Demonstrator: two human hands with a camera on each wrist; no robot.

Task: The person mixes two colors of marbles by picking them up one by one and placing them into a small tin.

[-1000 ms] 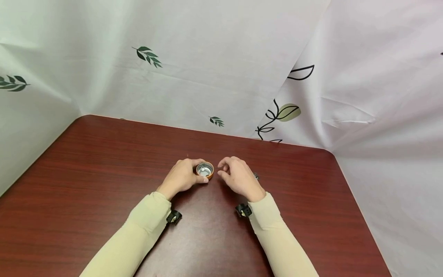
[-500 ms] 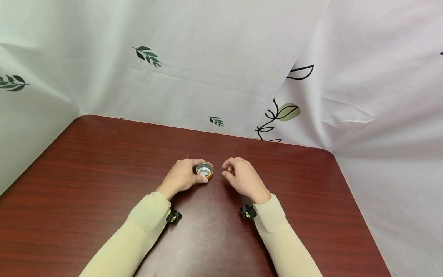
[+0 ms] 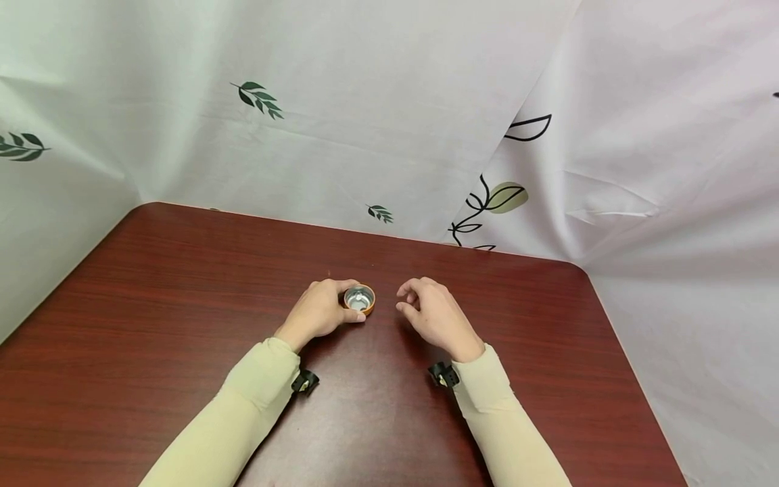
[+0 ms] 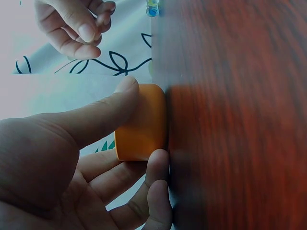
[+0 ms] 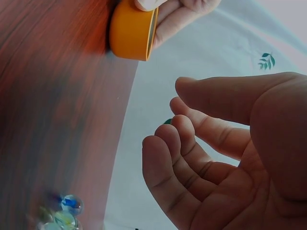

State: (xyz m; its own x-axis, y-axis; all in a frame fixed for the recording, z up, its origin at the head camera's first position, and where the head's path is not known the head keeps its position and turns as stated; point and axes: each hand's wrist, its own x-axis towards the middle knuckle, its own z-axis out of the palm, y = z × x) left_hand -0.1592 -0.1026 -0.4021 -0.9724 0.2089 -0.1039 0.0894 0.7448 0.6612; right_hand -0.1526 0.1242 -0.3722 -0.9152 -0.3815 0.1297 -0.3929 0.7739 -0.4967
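A small round orange cup with a shiny silver inside stands upright on the table. My left hand grips it from the left, thumb on the near side and fingers round the far side. In the left wrist view the cup's smooth orange wall shows between thumb and fingers. To its right my right hand hovers apart from the cup, fingers loosely bent and holding nothing. Several clear glass marbles with coloured swirls lie on the table near my right hand. In the head view that hand hides them.
The dark red-brown wooden table has rounded far corners. A pale cloth with leaf prints hangs along its back and sides. A black wrist camera sits at my right sleeve, another at my left.
My right hand has drawn away from the cup, moving to the right, and now covers the marbles that showed beside it. My left hand and the cup have stayed in place.
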